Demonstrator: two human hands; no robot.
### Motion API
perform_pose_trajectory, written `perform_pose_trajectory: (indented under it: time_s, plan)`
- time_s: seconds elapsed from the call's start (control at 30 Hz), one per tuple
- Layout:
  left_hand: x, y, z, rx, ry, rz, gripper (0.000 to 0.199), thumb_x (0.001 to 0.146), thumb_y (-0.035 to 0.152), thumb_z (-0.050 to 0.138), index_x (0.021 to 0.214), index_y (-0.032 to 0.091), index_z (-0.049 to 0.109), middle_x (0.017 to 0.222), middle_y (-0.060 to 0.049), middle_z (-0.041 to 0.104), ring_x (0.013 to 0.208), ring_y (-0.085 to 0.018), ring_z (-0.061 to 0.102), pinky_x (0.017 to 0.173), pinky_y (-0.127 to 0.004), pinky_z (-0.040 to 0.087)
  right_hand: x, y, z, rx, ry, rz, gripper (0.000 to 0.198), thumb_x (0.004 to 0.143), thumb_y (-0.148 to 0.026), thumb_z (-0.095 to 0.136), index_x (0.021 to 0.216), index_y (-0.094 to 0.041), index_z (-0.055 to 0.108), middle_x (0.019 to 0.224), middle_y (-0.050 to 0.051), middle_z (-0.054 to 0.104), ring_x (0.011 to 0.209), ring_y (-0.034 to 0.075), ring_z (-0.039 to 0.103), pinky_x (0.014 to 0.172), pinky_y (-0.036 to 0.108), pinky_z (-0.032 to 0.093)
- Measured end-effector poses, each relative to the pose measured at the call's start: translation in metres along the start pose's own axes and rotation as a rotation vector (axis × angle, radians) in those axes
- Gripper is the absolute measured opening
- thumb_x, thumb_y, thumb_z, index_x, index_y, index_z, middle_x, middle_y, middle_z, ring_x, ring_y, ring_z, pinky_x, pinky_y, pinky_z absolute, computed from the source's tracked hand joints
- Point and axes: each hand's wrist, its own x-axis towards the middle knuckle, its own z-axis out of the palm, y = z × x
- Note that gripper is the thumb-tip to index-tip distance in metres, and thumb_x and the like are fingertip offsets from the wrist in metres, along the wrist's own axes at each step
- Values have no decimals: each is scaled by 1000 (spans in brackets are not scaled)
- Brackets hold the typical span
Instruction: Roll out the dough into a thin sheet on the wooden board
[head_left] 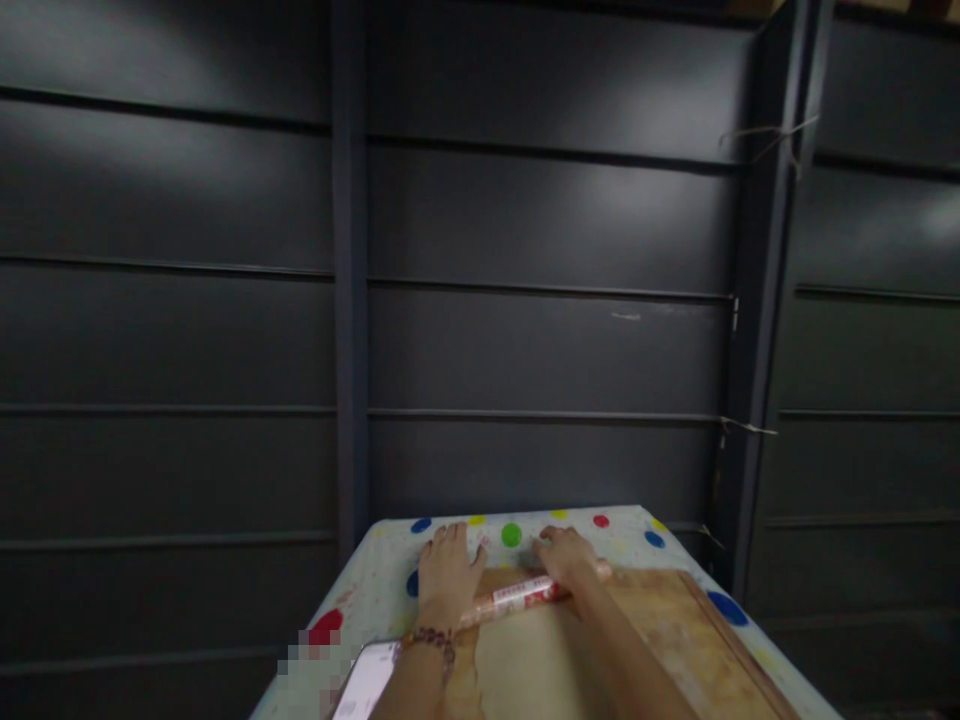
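Observation:
A wooden rolling pin (521, 596) with a red-and-white printed label lies slantwise near the far edge of a wooden board (675, 640). My left hand (448, 572) is over its left end, fingers stretched forward past the board. Toward the pin's other end, my right hand (568, 556) reaches across it, fingers apart and slightly bent. Neither hand is wrapped round the pin; palm contact is hidden from above. Below the pin a pale, thin sheet of dough (525, 665) lies flat on the board, its right part hidden by my right forearm. A beaded bracelet circles my left wrist.
A phone (367, 682) with a lit screen lies left of the board, beside my left forearm. The table has a white cloth (382, 560) with coloured dots. Behind it stands a dark panelled metal wall (540, 350) with upright posts and bits of wire.

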Motion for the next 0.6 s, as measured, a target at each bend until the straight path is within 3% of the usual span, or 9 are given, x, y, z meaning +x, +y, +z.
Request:
perform_pose_trajectory:
  time_s: [0.6]
  plan:
    - [-2,-2,5,-49,-68,45,38,95,28,42,121,11,63,130,-15,65,126,-27,54,104,-37,41,-1,0,0,-96,1,-65,46,96,-41,38,121,-22,70,118,12,73,115,28,64,93,39,48]
